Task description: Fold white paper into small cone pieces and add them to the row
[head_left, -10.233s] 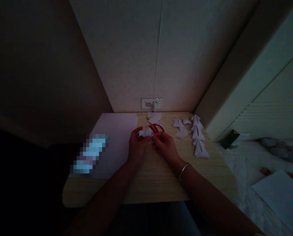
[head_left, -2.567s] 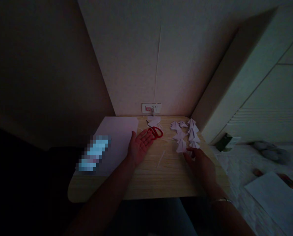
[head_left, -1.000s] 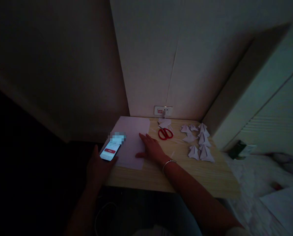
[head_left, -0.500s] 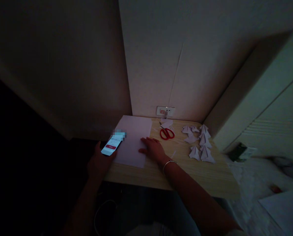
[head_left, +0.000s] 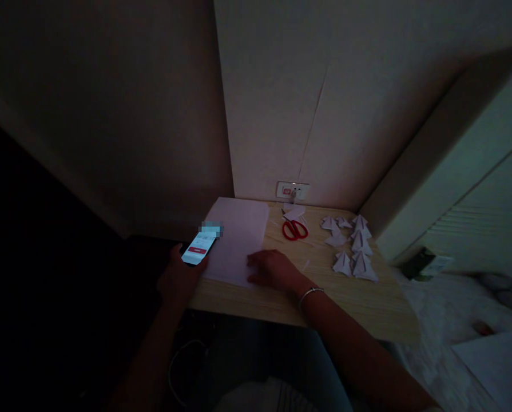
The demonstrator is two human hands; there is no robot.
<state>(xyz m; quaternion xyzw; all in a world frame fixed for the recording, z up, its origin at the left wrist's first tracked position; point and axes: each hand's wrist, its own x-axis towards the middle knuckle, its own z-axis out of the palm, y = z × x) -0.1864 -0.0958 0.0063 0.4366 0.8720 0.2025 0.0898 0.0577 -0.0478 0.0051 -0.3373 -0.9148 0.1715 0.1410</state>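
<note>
My left hand (head_left: 176,279) grips a lit phone (head_left: 199,249) at the left edge of the small wooden table (head_left: 358,303). My right hand (head_left: 270,268), with a bangle on its wrist, rests palm down with the fingers lying flat on the near edge of a white paper sheet (head_left: 238,237). Red scissors (head_left: 294,229) lie behind that hand, near small paper pieces (head_left: 293,212). Several folded white paper shapes (head_left: 352,249) are grouped at the right of the table.
A wall socket (head_left: 292,190) sits just above the table's back edge. A white cabinet (head_left: 461,189) stands at the right. Bedding with a white sheet of paper (head_left: 496,360) lies at the lower right. A cable (head_left: 182,355) hangs below the table.
My hands stopped folding a paper piece. My right hand set it with the folded shapes, then moved to the white sheet. My left hand took hold of the phone. My right hand has since slid nearer.
</note>
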